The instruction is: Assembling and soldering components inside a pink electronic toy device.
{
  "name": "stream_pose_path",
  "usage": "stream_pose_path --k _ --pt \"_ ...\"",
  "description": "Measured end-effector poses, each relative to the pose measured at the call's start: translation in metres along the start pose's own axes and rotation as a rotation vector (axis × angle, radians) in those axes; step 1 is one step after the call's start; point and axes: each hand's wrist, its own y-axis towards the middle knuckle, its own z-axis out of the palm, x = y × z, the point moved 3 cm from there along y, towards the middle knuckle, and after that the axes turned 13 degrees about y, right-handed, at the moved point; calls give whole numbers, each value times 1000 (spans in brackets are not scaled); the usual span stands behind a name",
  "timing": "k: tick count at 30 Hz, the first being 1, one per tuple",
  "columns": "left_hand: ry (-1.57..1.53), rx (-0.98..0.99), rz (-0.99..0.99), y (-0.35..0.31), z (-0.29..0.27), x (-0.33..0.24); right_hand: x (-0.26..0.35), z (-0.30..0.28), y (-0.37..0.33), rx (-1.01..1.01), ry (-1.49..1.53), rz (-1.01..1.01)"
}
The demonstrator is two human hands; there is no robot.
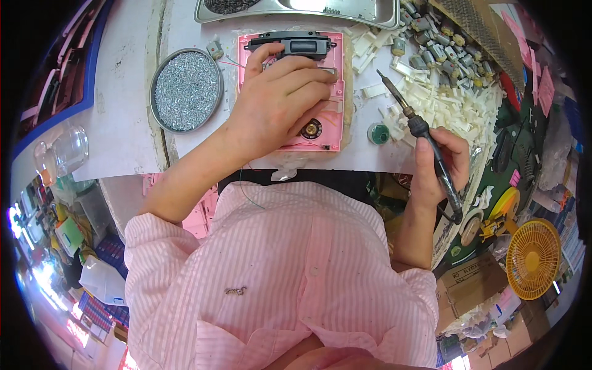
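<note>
My left hand (277,98) lies over a pink plastic housing (333,135), its fingers spread across the inside. One fingertip touches a long black plastic part (303,47) fitted along the housing's far edge; the undersides of the other fingers are hidden. A small round part (311,129) with a brass-coloured centre shows by the near edge of the housing. Thin wires (231,62) come out at its left side. Held off to the right, in my right hand (441,166), is a soldering iron (425,128), its tip pointing up and left, apart from the housing.
A round metal dish (187,90) of small screws stands left of the housing. Right of it are a small green-topped container (378,133), a heap of white plastic pieces (444,102) and several small motors (438,52). A metal tray (296,13) sits at the back.
</note>
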Motion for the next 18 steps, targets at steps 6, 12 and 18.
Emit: stream_pose_path --k 6,12,18 --pt "21 32 116 0 2 4 -2 2 0 -19 12 13" --pt "122 117 224 -1 -4 2 -2 -1 0 -15 -14 21" --pt "193 204 316 1 -11 2 -2 2 2 -3 -26 34"
